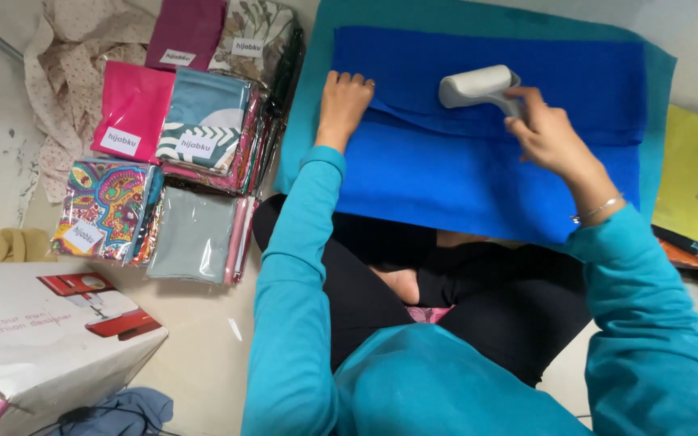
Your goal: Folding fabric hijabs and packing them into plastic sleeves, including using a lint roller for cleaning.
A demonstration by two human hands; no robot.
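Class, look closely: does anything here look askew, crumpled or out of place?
Yes. The dotted cream cloth lies crumpled on the floor at upper left, beside neatly stacked wrapped fabric packets. Everything else looks orderly.

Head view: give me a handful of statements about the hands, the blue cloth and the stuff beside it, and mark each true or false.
1. The right hand holds a pale grey handheld tool over the blue cloth. True.
2. The left hand is lifted clear of the cloth. False: it lies flat on the cloth's left edge.
3. The blue cloth lies on a larger teal cloth. True.
4. The wrapped fabric packs are stacked to the right of the blue cloth. False: they lie to its left, on the floor.
5. A white carton with a red machine pictured on it sits at the lower left. True.
6. The right wrist is bare. False: it wears a thin bracelet.
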